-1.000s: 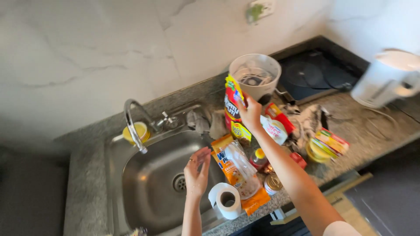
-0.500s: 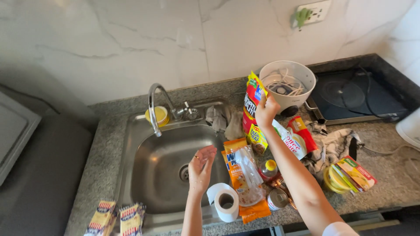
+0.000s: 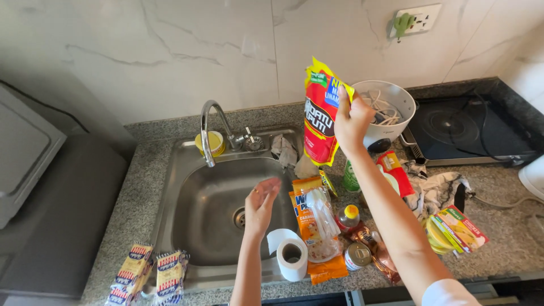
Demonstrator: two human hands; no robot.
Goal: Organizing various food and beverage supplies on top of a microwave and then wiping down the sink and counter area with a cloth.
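A red and yellow packet [image 3: 321, 116] is pinched at its top by the right hand [image 3: 352, 120] and lifted above the worktop's back edge. The left hand [image 3: 260, 205] is spread, empty, over the sink [image 3: 192, 187]. More packets [image 3: 314, 226] lie beside the sink.

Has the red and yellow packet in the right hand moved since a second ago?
Yes. The red and yellow packet, gripped by the right hand, has risen; it now stands higher against the white bowl behind it.

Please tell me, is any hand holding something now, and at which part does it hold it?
The right hand holds a red and yellow packet by its upper right edge, lifted above the counter. The left hand is open over the sink, holding nothing.
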